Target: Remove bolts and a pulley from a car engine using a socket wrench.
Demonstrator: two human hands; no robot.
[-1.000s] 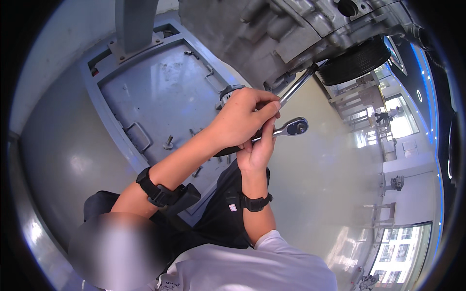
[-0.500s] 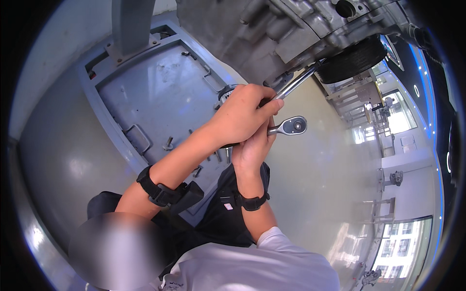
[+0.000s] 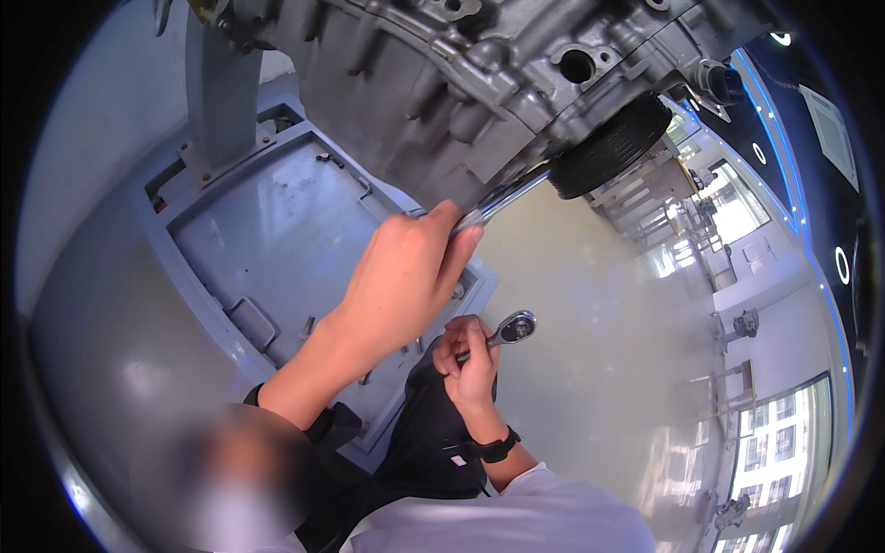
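My left hand (image 3: pixel 396 276) is closed around a long chrome bar (image 3: pixel 507 195), its thumb lying along the side. The bar slants up and right toward a black ribbed pulley (image 3: pixel 613 147) on the underside of a grey metal engine (image 3: pixel 442 101). Where its far end sits is hidden. Lower and nearer to me, my right hand (image 3: pixel 472 369) is turned palm up, fingers curled round the handle of a ratchet wrench (image 3: pixel 518 326). The ratchet's round head sticks out to the right, apart from the bar and the engine.
A blue-grey stand with a tray base (image 3: pixel 277 240) lies below left, with a post (image 3: pixel 221 101) rising from it. A wire handle (image 3: pixel 253 318) and several loose bolts are on the tray. Benches with metal parts (image 3: pixel 745 323) stand far right, near windows.
My right hand has drawn down and away from my left hand, taking the ratchet wrench along. My left hand still grips the bar. The engine now shows lower and further left.
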